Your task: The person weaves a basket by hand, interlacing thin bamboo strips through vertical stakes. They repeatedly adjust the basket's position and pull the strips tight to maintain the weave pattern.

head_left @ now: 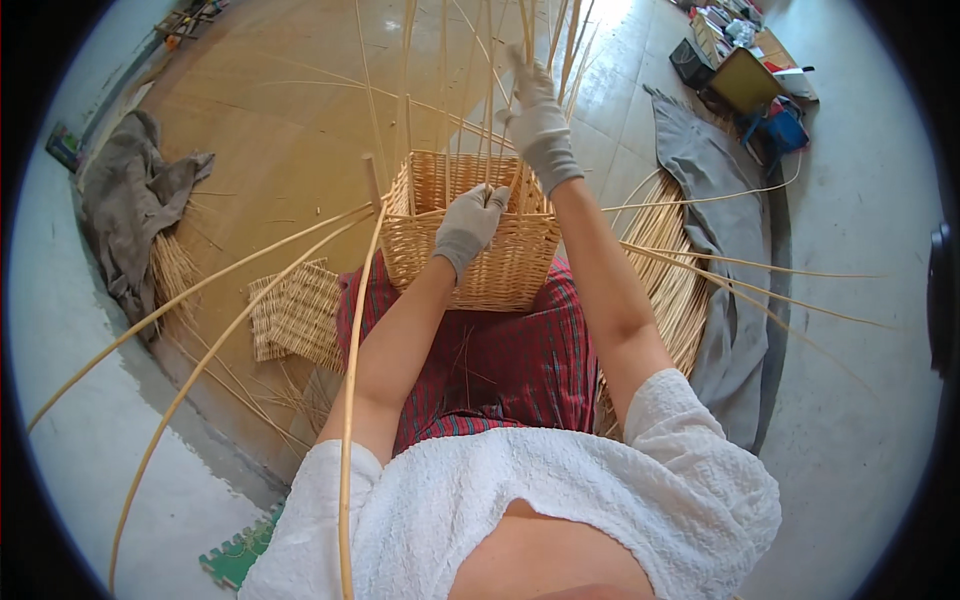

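A square wicker basket [470, 262] in pale woven rods rests on my lap, with tall upright rods [444, 90] rising from its walls. My left hand [470, 222], in a grey-white glove, is closed on the near rim, thumb and finger pinched beside an upright rod. Higher up, my gloved right hand [543, 125] is raised among the rods at the back right, its fingers stretched upward and the thumb apart. Long loose rods [240, 270] stick out from the basket to the left and toward me, and others [760, 285] reach right.
Flat woven wicker pieces [300, 315] lie on the floor at left. A grey cloth [135, 200] covers more rods there. At right a bundle of rods [655, 270] lies partly under another grey cloth [715, 220]. Boxes and a blue container [785, 130] stand at far right.
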### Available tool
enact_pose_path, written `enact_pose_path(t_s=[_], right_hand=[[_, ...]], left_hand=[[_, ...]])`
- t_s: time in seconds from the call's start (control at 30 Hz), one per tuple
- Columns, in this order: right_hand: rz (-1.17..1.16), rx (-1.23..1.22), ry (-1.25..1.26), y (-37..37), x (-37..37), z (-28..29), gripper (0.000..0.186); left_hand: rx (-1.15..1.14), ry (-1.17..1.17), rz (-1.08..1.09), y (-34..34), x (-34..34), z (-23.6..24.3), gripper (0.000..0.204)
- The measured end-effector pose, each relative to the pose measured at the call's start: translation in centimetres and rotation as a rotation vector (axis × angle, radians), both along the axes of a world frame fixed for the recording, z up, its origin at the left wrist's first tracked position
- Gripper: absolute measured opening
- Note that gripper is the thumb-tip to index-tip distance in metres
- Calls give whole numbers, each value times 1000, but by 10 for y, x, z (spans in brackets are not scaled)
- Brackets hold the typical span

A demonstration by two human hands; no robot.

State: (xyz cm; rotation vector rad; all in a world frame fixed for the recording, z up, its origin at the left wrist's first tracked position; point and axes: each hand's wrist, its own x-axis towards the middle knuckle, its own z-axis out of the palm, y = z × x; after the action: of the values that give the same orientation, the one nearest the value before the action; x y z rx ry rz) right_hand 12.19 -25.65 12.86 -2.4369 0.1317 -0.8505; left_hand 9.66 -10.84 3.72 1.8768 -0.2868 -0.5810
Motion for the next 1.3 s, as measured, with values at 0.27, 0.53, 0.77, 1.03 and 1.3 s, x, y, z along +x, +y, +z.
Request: enact_pose_path(t_s=[0.27, 0.53, 0.77, 1.03, 1.3], right_hand=[[-234, 1033, -56, 15, -187, -91, 27], [279, 748, 337, 98, -158, -91, 16], [997, 249, -298, 233, -123, -33, 26], [1199, -70, 216, 236, -151, -45, 33], [770, 1227, -150, 53, -97, -119, 32]], left_hand=[[14, 94, 44, 17, 5, 3, 32], [-774, -365, 762, 157, -13, -57, 19], [-683, -346, 507, 208, -45, -53, 17], [-500, -465, 350, 170, 14, -12, 45], [-1087, -50, 301, 143, 41, -26, 40]])
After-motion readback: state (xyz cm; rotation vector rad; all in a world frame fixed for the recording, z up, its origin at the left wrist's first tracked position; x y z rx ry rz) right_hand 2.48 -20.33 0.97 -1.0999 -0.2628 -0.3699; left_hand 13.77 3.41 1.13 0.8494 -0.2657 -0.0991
